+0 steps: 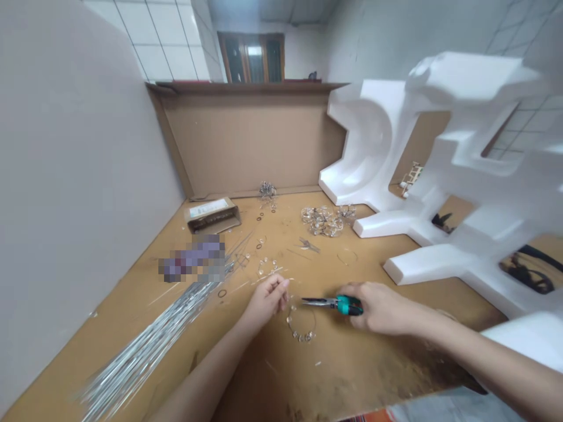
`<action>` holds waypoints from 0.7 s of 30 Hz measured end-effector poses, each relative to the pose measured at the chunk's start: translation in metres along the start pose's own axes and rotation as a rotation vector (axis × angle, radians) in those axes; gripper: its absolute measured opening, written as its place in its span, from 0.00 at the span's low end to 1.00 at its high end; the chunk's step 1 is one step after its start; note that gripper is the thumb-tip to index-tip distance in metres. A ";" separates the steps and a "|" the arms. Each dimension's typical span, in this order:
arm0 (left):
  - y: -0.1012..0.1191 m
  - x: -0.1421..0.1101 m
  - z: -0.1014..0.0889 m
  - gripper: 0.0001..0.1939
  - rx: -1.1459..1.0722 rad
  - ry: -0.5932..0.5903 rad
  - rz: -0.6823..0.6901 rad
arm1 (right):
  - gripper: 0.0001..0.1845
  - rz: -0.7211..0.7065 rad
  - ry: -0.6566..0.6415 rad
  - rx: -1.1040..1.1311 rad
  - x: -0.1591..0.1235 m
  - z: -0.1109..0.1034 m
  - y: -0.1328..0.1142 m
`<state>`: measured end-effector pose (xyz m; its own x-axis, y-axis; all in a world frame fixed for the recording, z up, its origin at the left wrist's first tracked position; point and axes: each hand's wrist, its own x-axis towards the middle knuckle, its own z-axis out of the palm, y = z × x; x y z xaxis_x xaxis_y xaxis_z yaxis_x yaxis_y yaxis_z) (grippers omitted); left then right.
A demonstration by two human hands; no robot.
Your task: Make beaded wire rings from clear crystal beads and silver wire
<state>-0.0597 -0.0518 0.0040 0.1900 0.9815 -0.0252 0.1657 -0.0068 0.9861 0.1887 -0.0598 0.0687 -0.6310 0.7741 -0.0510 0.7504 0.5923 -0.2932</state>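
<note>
My left hand (269, 296) is closed in a pinch over the middle of the table, on a thin wire ring (315, 319) strung with clear beads. The ring hangs down to the right of my fingers, its beads bunched along the bottom. My right hand (378, 308) grips needle-nose pliers (328, 302) with teal and black handles. Their metal tips point left toward the ring's upper part and seem apart from my left fingers. Beyond my left hand lies another loop of clear beads (266, 266).
Straight metal wires (162, 334) lie in a bundle at left, near a small open box (213, 215). Finished-looking beaded wire rings (323, 221) are heaped at the back. White foam packing (417, 258) stands along the right, a cardboard panel (259, 140) behind.
</note>
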 end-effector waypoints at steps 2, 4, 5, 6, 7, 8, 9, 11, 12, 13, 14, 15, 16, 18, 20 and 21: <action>0.000 0.002 -0.003 0.18 -0.092 -0.037 -0.019 | 0.12 0.124 0.146 -0.172 0.001 0.008 0.009; 0.002 0.000 -0.003 0.17 -0.156 -0.062 -0.021 | 0.12 0.177 0.231 -0.310 0.005 0.018 0.017; 0.004 -0.001 -0.003 0.17 -0.178 -0.073 -0.025 | 0.12 0.190 0.250 -0.356 0.008 0.023 0.020; 0.005 -0.002 -0.002 0.17 -0.196 -0.085 -0.034 | 0.13 0.197 0.261 -0.383 0.010 0.028 0.023; 0.007 -0.004 -0.001 0.17 -0.210 -0.098 -0.048 | 0.14 0.199 0.266 -0.394 0.012 0.033 0.025; 0.008 -0.005 -0.001 0.16 -0.220 -0.108 -0.065 | 0.15 0.199 0.270 -0.392 0.013 0.037 0.027; 0.009 -0.006 0.000 0.17 -0.226 -0.116 -0.081 | 0.16 0.195 0.275 -0.380 0.014 0.039 0.028; 0.010 -0.008 0.000 0.17 -0.217 -0.127 -0.102 | 0.17 0.179 0.290 -0.335 0.017 0.040 0.028; 0.011 -0.008 0.001 0.17 -0.197 -0.133 -0.106 | 0.18 0.169 0.300 -0.294 0.018 0.038 0.028; 0.011 -0.009 0.001 0.17 -0.168 -0.138 -0.102 | 0.18 0.158 0.311 -0.230 0.020 0.036 0.026; 0.011 -0.009 0.001 0.17 -0.132 -0.144 -0.093 | 0.17 0.144 0.319 -0.136 0.023 0.032 0.023; 0.011 -0.010 0.002 0.16 -0.088 -0.154 -0.078 | 0.16 0.125 0.317 -0.013 0.026 0.028 0.019; 0.011 -0.010 0.002 0.15 -0.037 -0.163 -0.058 | 0.15 0.104 0.306 0.139 0.031 0.024 0.014; 0.011 -0.010 0.003 0.14 0.076 -0.177 0.001 | 0.15 0.045 0.233 0.470 0.040 0.019 0.003; 0.011 -0.010 0.003 0.14 0.187 -0.166 0.077 | 0.15 0.038 0.115 0.716 0.051 0.020 -0.008; 0.011 -0.010 0.003 0.14 0.227 -0.154 0.115 | 0.15 0.042 0.066 0.803 0.055 0.021 -0.013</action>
<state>-0.0568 -0.0618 0.0151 0.3616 0.9313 0.0433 0.3433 -0.1762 0.9226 0.1403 -0.0294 0.0491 -0.5739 0.8184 -0.0285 0.3872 0.2405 -0.8901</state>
